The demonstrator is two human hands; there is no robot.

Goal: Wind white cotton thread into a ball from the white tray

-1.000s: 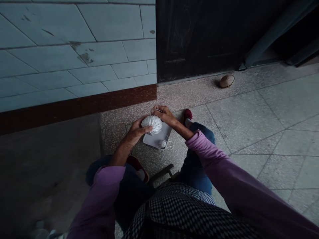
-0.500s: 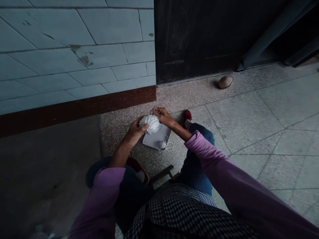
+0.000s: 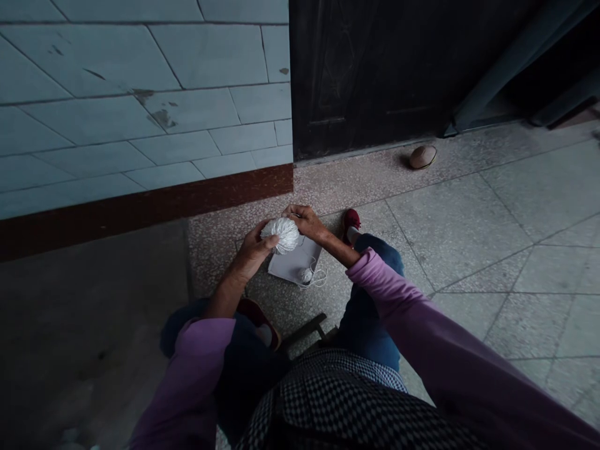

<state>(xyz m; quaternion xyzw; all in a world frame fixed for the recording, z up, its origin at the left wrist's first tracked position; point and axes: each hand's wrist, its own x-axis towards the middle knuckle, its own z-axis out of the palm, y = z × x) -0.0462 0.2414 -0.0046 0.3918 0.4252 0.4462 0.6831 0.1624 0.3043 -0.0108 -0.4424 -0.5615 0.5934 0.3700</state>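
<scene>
My left hand (image 3: 255, 251) is wrapped around a ball of white yarn (image 3: 282, 235), thumb across its near side. At the ball's far right side is my right hand (image 3: 304, 220), its fingers curled in a pinch. A thin light line shows by those fingers, too small to name. Below the hands, a flat pale grey square (image 3: 287, 269) lies on the floor, partly hidden by the ball and right wrist. On its near right corner sits a much smaller white ball of yarn (image 3: 306, 275), with loose strands (image 3: 319, 275) looping off to the right.
A pale blue tiled wall (image 3: 210, 56) with a brown baseboard (image 3: 234, 195) stands ahead, beside a dark door (image 3: 365, 81). A rounded brownish object (image 3: 422, 157) lies near the door. Part of a dark frame (image 3: 307, 328) shows between my legs, near my red shoes (image 3: 351, 219).
The view has shifted very slightly. Both hands stay at the large yarn ball with almost the same hold, and the small ball has not visibly moved.
</scene>
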